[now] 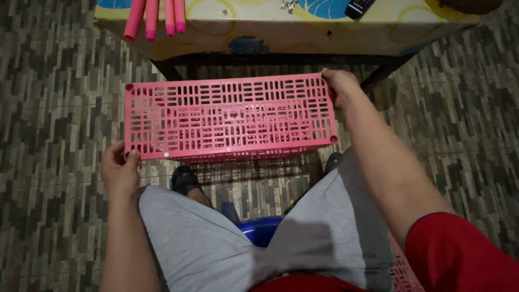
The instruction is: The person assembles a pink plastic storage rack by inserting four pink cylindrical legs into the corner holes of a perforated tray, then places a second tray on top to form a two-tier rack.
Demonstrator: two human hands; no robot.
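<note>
Now both hands grip the pink slotted shelf panel (230, 118) — left hand (120, 172) clamped on its near corner, right hand (339, 86) on the far opposite corner — a diagonal hold keeping it level above the knees, pink tubes (155, 17) beyond.

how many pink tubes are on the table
4, side by side at the table's left end, tips overhanging its near edge: tubes. More may lie beyond the frame's top.
</note>
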